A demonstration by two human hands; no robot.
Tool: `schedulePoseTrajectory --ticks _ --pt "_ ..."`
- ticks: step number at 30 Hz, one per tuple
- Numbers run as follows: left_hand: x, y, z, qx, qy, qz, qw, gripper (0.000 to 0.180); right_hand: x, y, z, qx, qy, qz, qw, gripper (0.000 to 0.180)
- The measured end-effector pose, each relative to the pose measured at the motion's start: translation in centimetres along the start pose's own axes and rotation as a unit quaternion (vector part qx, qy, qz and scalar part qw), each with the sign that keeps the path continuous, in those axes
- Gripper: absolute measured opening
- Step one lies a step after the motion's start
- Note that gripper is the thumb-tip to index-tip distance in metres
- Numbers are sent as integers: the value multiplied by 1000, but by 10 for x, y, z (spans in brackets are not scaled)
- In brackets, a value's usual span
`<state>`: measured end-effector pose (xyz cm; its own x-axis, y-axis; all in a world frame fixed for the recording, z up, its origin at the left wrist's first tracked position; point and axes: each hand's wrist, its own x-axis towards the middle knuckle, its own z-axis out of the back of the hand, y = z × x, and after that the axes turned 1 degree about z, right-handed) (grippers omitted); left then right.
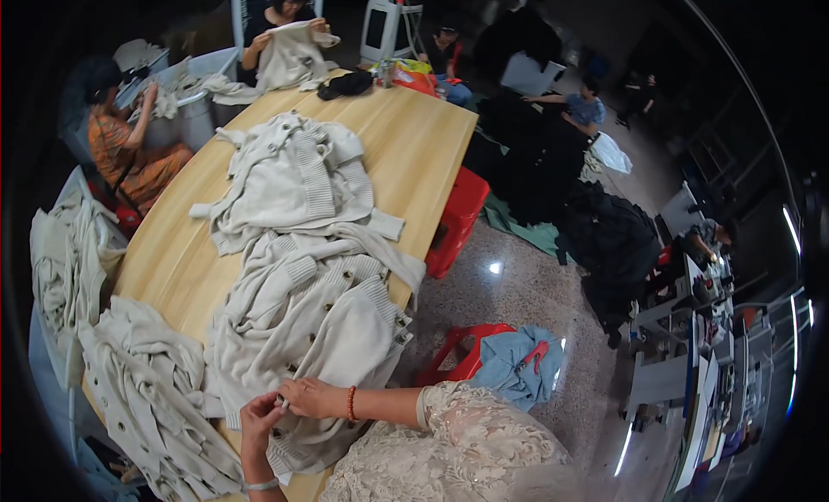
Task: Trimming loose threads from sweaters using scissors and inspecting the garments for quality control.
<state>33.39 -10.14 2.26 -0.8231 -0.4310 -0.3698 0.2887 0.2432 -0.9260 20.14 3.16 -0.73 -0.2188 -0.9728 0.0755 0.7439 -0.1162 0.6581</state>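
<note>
A pile of cream knitted cardigans [298, 329] with dark buttons and ribbed bands lies along the wooden table in front of me. At its near end my left hand [259, 418] and my right hand [311, 397] meet, fingers pinched together. Between the fingertips shows a small dark and pale spot on the cardigan, which looks like a button; the fingers partly hide it. A red bead bracelet circles my right wrist, and a pale bangle sits on the left. To the left, more cream cardigans [147, 390] hang over the table edge.
The wooden table [423, 126] stretches away from me. Red stools [458, 221] stand at its right, one with blue cloth [521, 364]. Grey bins [194, 117] of knitwear stand left. People [121, 143] sit around, two handling knitwear. Dark garments [544, 165] are heaped on the floor.
</note>
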Motion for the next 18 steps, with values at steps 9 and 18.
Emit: schedulePoseTrajectory --ticks 9,18 --pt "-14 18 -1 312 -106 -124 936 14 6 -13 -7 90 60 25 994 20" --pt "-8 7 -8 216 -59 -68 972 10 7 -19 14 98 19 74 992 12"
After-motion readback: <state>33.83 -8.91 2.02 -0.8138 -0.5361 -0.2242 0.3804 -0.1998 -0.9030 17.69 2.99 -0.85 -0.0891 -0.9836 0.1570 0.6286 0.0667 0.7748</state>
